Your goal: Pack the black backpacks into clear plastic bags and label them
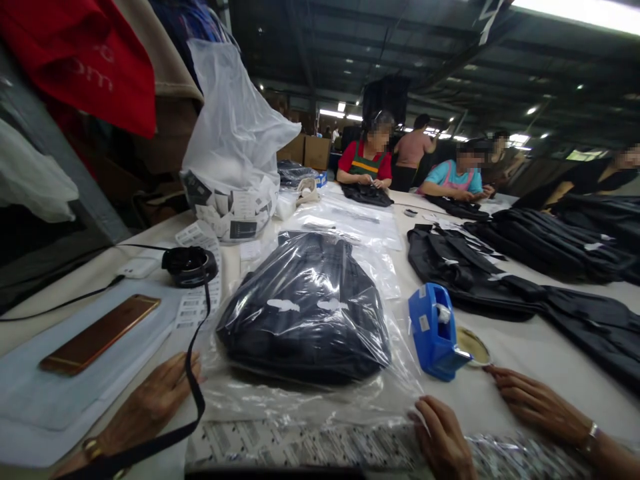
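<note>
A dark folded garment sealed in a clear plastic bag (305, 313) lies on the table right in front of me. My left hand (150, 400) rests flat at the bag's near left corner with its fingers stretched out, and a black strap (197, 387) runs across them. My right hand (443, 437) sits at the bag's near right corner, fingers curled onto the plastic edge. A sheet of barcode labels (300, 443) lies between my hands along the table's front edge.
A blue tape dispenser (435, 333) stands right of the bag, and another hand wearing a wristwatch (537, 400) lies beside it. At left are a phone (100, 333), a black device (190, 265) and a bag of tags (235, 200). Dark garments (500, 273) cover the right side. Other people work at the far end.
</note>
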Action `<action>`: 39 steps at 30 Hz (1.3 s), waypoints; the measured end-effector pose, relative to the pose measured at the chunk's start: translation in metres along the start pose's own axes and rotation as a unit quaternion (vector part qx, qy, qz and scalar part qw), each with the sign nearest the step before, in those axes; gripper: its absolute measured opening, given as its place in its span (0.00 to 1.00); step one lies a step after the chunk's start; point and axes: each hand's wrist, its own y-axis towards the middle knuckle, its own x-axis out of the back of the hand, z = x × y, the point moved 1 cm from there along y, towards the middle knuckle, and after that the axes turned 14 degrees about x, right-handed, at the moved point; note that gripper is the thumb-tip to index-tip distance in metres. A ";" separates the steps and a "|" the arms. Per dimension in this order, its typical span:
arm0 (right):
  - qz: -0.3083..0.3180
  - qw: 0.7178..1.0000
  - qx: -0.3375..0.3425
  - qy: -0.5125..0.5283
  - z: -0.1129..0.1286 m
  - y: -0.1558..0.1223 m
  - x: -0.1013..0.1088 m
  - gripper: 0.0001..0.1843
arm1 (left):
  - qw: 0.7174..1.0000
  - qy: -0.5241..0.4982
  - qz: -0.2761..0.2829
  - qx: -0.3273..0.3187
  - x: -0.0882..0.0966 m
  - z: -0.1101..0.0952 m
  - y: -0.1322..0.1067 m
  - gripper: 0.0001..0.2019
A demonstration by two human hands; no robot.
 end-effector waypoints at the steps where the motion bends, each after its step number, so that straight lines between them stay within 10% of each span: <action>1: 0.007 1.000 0.004 0.005 0.000 0.003 0.000 0.09 | 1.000 -0.013 0.004 0.007 0.001 -0.001 0.003 0.19; 8: 0.060 0.991 0.047 -0.107 -0.001 0.018 0.007 0.09 | 0.998 0.055 0.002 -0.019 0.014 -0.005 0.013 0.19; 25: 0.035 0.982 0.184 0.015 0.026 0.055 -0.020 0.17 | 0.989 0.144 0.020 0.004 0.026 -0.036 -0.002 0.18; 33: 0.059 0.980 0.188 0.008 0.026 0.040 -0.027 0.16 | 0.992 -0.061 -0.028 -0.104 0.018 -0.111 0.017 0.19; 39: 0.003 0.989 0.148 0.016 0.032 0.041 -0.029 0.17 | 0.982 -0.060 0.068 -0.165 0.009 -0.143 0.067 0.31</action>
